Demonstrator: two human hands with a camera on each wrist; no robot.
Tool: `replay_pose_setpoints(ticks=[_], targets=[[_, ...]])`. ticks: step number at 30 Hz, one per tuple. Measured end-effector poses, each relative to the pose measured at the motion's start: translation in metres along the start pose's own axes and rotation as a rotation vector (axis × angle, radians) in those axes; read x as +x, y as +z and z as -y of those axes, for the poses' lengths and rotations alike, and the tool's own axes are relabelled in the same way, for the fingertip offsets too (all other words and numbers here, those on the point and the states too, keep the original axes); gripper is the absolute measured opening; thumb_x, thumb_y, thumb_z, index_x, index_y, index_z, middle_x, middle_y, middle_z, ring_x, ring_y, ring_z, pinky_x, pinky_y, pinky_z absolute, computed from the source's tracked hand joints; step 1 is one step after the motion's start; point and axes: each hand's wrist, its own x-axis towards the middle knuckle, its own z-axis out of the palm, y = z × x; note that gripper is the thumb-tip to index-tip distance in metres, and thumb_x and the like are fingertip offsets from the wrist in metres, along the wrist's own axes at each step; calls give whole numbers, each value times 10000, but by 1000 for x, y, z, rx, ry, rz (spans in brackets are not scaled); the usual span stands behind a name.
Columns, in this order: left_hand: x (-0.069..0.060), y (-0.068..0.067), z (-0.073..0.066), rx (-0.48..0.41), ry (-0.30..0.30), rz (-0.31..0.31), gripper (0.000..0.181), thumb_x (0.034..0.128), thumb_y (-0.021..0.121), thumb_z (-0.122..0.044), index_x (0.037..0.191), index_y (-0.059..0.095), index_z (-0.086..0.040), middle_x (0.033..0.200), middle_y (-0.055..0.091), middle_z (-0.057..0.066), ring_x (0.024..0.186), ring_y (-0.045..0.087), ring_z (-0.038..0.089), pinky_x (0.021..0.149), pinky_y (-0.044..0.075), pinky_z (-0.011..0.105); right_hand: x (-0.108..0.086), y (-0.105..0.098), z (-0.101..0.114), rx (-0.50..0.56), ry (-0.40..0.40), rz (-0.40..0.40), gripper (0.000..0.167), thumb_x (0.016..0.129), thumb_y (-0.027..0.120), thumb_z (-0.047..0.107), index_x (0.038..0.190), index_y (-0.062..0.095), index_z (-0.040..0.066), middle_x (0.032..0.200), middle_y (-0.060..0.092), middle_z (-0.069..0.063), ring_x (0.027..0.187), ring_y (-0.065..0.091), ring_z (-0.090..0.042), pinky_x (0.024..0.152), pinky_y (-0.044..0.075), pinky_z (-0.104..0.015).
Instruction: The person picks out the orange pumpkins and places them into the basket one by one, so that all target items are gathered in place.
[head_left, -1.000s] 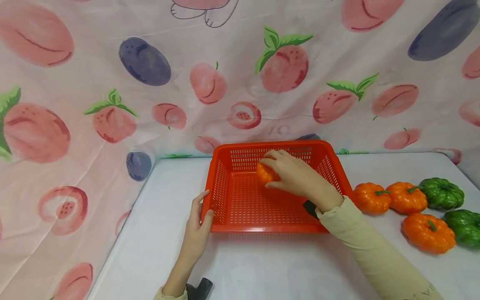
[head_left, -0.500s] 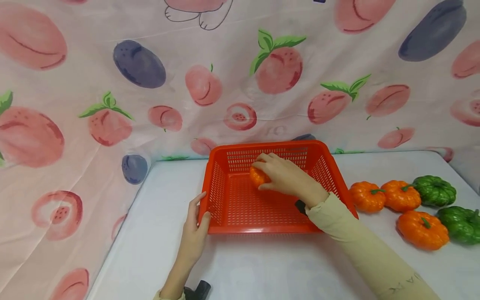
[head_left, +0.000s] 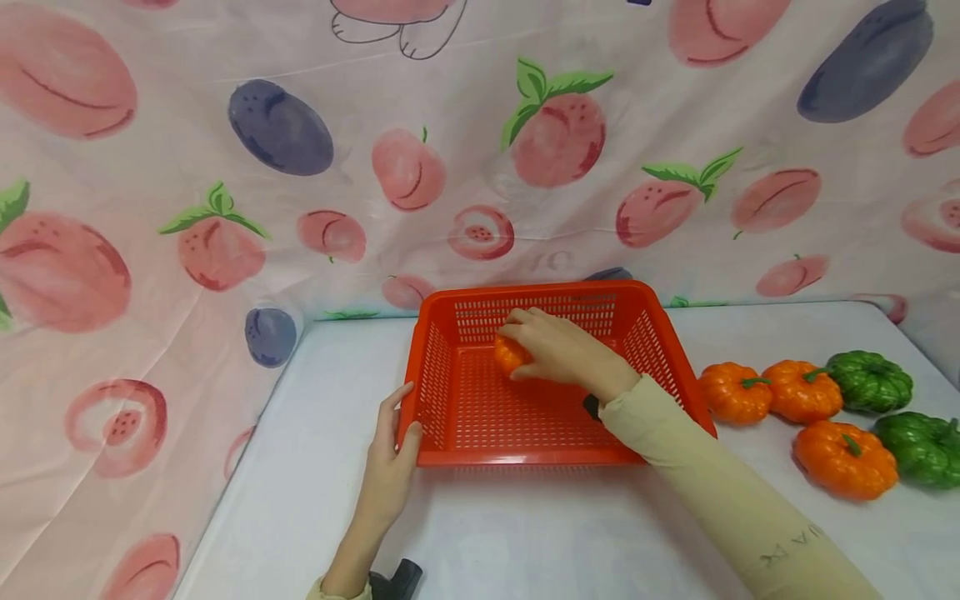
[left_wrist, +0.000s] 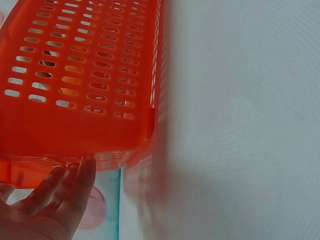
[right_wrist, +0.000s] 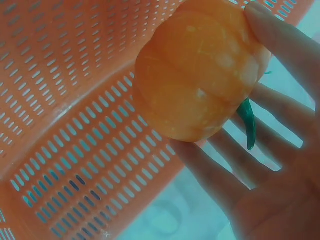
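Note:
A red plastic basket (head_left: 495, 417) with slotted walls stands on the white table. My right hand (head_left: 555, 346) reaches into it and grips an orange pumpkin (head_left: 510, 357), its fingers over the top and far side. In the right wrist view the ribbed pumpkin (right_wrist: 195, 75) shows a green stem pointing towards the palm, over the slotted basket floor. Whether it touches that floor I cannot tell. At the basket's left side, near the front corner, my left hand (head_left: 390, 462) holds the rim. Its fingers (left_wrist: 82, 180) lie against the outer rim in the left wrist view; the thumb is not clear there.
Right of the basket lie several pumpkins on the table: an orange one (head_left: 737, 394) close to the basket wall, another orange pumpkin (head_left: 802, 392), a nearer orange pumpkin (head_left: 846, 461), and two green pumpkins (head_left: 870, 382). A fruit-printed cloth (head_left: 450, 100) hangs behind the table.
My right hand has shifted slightly left inside the basket with the orange pumpkin. The head view has turned a little. My left hand stays at the basket's rim.

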Motion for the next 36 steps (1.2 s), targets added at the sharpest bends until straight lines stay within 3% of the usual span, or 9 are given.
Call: replay_pose_setpoints(ticks=[9,27,36], targets=[[-1,0,0,-2,-5,0,505,1036,468,-110,1507,338,-239,1451,493,156,1237,558,317,945,545,474,12,10,0,-16,-9,19,559,828,809,319,1287,630,54,1286,574,-122,1169,559,-304,934,534,-466],[-1,0,0,1,6,-2,492,1042,480,-144,1507,344,-229,1476,471,164,1252,550,329,953,530,513,30,17,1,4,54,102,617,862,774,335,1366,571,42,1413,510,-175,1266,518,-352,1016,492,-502],[0,0,1,-10,2,3,490,1040,488,-158,1502,346,-239,1470,474,156,1248,553,327,940,543,494,36,21,-3,3,48,100,595,858,778,337,1343,593,47,1368,537,-165,1209,549,-333,1011,496,-463]])
